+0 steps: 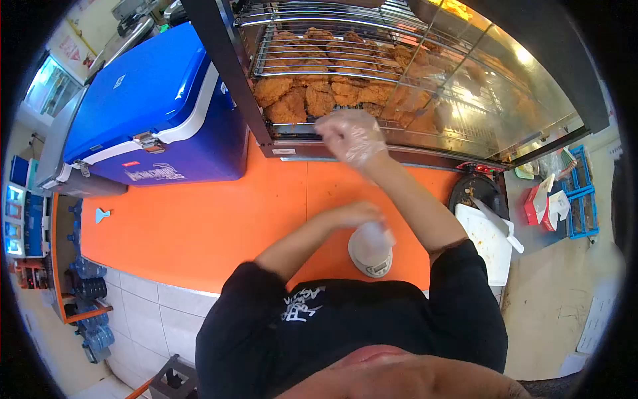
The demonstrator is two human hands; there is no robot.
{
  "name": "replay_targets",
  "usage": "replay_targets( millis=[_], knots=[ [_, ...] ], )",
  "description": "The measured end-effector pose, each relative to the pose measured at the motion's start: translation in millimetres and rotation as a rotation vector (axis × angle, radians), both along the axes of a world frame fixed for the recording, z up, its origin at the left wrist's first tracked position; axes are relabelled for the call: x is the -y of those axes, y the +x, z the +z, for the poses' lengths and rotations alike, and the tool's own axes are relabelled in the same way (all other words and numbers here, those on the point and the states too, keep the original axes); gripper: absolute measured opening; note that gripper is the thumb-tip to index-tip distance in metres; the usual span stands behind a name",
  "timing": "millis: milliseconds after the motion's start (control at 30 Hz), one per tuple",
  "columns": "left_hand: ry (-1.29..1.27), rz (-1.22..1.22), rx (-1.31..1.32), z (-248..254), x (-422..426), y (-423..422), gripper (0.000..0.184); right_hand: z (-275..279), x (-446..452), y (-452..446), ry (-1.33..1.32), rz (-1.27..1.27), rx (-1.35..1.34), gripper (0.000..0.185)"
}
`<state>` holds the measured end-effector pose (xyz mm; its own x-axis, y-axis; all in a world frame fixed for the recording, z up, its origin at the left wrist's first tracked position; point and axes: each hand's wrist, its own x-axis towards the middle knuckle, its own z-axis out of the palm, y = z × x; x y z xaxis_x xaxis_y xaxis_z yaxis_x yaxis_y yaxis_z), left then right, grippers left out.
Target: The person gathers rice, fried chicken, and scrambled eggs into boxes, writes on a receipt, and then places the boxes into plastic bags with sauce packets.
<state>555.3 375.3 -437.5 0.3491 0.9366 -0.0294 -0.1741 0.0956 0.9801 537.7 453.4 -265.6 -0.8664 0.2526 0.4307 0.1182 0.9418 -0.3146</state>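
My right hand [353,137] wears a clear plastic glove and is raised at the front of the heated display cabinet [292,147]. Its fingers look curled, and whatever may be inside them is hidden. Just beyond lie pieces of fried chicken [320,102] on wire racks. My left hand [362,214] is bare and somewhat blurred, closed at the top of a translucent plastic thing [376,241], whose exact kind I cannot make out. Below that stands a white digital kitchen scale [378,267] on the orange counter [266,199].
A big blue cooler box [159,120] stands on the left, with a small light-blue scraper-like tool [102,215] near the counter edge. On the right, a knife [498,223] lies across a white cutting board [482,243], beside a round dark tray [475,189].
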Motion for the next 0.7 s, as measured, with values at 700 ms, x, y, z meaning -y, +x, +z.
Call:
replay_targets(
  millis=[700],
  knots=[
    [-0.479,0.771,0.596,-51,249,-21,0.037,19,-55,-12,-0.177,-0.996,0.237,0.082]
  ],
)
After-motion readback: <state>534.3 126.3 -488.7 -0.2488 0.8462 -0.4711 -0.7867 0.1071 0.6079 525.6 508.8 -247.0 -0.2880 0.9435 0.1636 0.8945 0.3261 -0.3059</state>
